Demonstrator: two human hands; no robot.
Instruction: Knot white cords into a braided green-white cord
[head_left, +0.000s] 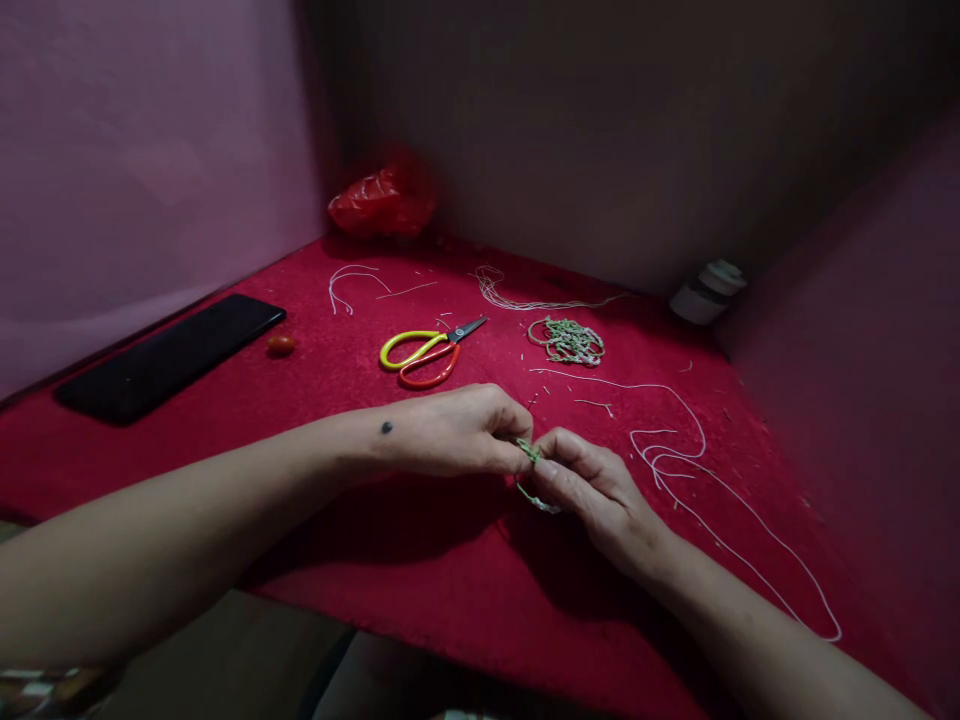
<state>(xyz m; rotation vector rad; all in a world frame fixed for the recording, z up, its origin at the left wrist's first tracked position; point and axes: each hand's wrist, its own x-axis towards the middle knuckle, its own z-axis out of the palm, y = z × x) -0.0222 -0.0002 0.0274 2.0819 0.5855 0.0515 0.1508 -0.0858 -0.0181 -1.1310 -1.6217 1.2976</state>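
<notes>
Over the red cloth table (pixel 450 570), my left hand (pixel 457 430) and my right hand (pixel 592 490) meet fingertip to fingertip. Both pinch a small green and white knotted cord piece (pixel 531 455) between them; a short loop of it hangs below the fingers. A long white cord (pixel 705 490) trails from near my right hand across the cloth to the right.
Yellow and orange scissors (pixel 427 355) lie behind my hands. A bundle of knotted green cord (pixel 570 342) sits to their right. A black phone (pixel 169 355) and a small red object (pixel 280 345) lie at left. A red plastic bag (pixel 382 200) and a white spool (pixel 709 290) rest by the walls.
</notes>
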